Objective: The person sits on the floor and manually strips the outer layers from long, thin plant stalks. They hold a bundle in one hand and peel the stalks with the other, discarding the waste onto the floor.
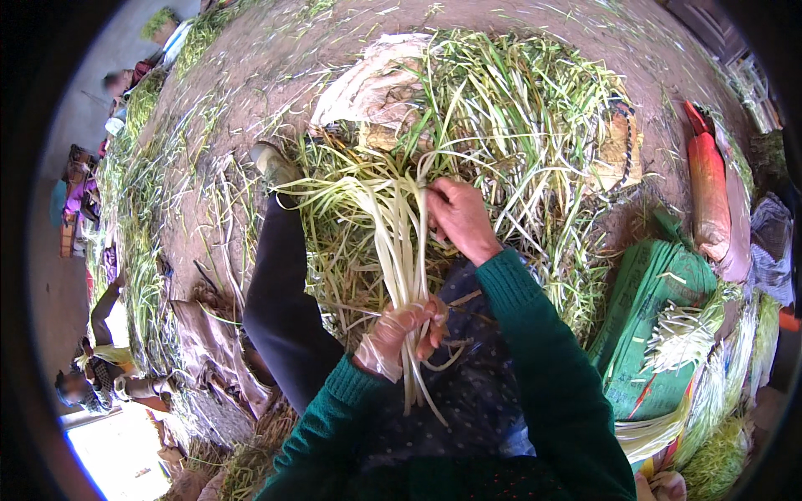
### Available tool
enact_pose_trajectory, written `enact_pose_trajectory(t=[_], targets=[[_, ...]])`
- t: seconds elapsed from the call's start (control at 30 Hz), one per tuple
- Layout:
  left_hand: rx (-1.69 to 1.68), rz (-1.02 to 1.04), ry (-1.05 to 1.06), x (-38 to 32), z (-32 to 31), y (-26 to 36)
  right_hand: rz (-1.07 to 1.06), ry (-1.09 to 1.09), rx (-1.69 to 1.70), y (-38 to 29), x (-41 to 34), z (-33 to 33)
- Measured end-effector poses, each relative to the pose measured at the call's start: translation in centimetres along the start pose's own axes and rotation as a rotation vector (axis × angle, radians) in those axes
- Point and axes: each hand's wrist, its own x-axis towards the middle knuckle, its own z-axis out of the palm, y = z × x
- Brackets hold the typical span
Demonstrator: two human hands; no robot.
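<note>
My left hand (pixel 404 332), in a thin translucent glove, is closed around the lower part of a bundle of long pale leafy stalks (pixel 395 250). The yellowish leaves fan out away from me, and the white ends hang below the fist over my dark dotted apron (pixel 457 388). Above it and to the right, my right hand (pixel 457 216) has its fingers bent at a strand on the bundle's right edge; its fingertips are partly hidden, so whether they pinch it is unclear. Beyond both hands lies a big heap of green and white leaves (pixel 514 106).
A pale cloth sack (pixel 376 87) lies by the heap. At right are a green woven sack (pixel 658 313) with cut white stalks on it, more pale bundles (pixel 714 382) and a red roll (pixel 708 181). Several people sit along the left behind leaf piles (pixel 141 269). Loose leaves litter the earthen floor.
</note>
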Motion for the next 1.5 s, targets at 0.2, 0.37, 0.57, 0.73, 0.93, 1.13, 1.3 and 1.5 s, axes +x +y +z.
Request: enact_pose_trajectory(t=[0.2, 0.37, 0.57, 0.73, 0.93, 1.13, 1.3, 1.5], targets=[[-0.344, -0.054, -0.221, -3.5, -2.3, 2.8, 0.389, 0.373, 0.605, 5.8, -1.1, -7.1], [-0.41, 0.665, -0.612, -6.7, -4.3, 12.1, 0.449, 0.333, 0.301, 12.9, -8.9, -10.7], [-0.177, 0.551, -0.72, -2.9, -9.8, 14.1, 0.284, 0.355, -0.216, 13.9, -12.5, -11.7], [-0.162, 0.407, -0.294, 1.4, -6.0, 5.9, 0.284, 0.502, 0.165, 10.0, -5.5, -10.9], [-0.143, 0.357, -0.192, 1.3, -4.1, 4.3, 0.308, 0.561, 0.542, 10.7, -1.4, -10.5], [-0.118, 0.354, -0.063, 0.2, -1.7, 4.1, -0.069, 0.358, 0.483, -3.7, -10.3, -16.0], [-0.03, 0.264, -0.003, 1.1, 1.7, 3.3, -0.088, -0.009, -0.381, -2.8, -12.0, -12.7], [0.089, 0.241, 0.058, 2.3, 3.6, 3.1, -0.122, -0.084, -0.493, -6.2, -14.0, -11.2]])
